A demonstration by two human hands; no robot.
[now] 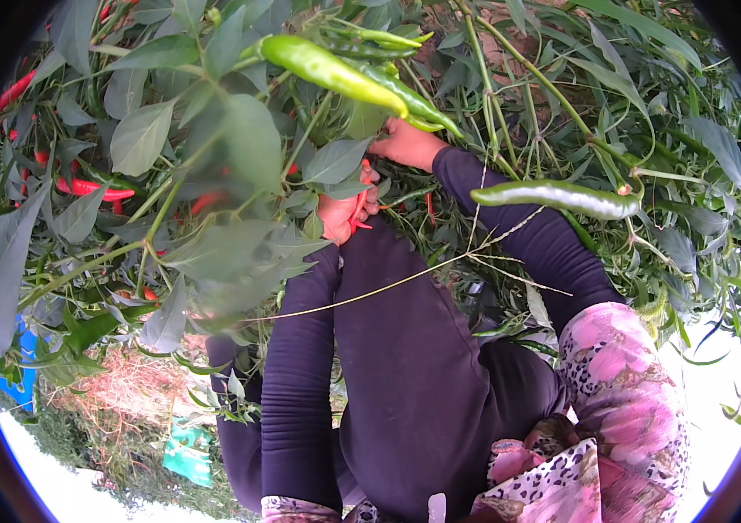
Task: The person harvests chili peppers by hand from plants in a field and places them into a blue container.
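My left hand [338,216] is curled around a few slender red chili peppers [361,199], whose tips stick out past the fingers near my knee. Just above and to the right, my right hand [410,142] reaches in among the stems of the chili plant. Its fingers are bent, and leaves hide what, if anything, is between them. Over this hand hang a large yellow-green chili pepper [334,72] and a darker green chili [410,98]. Another green chili [560,199] hangs in front of my right forearm.
More red chilies [92,188] hang among leaves on the left. A dry grass stalk [370,292] crosses over my trouser leg [410,366]. At lower left are a blue object [11,366], a green plastic piece [189,451] and dry straw [135,379] on the ground.
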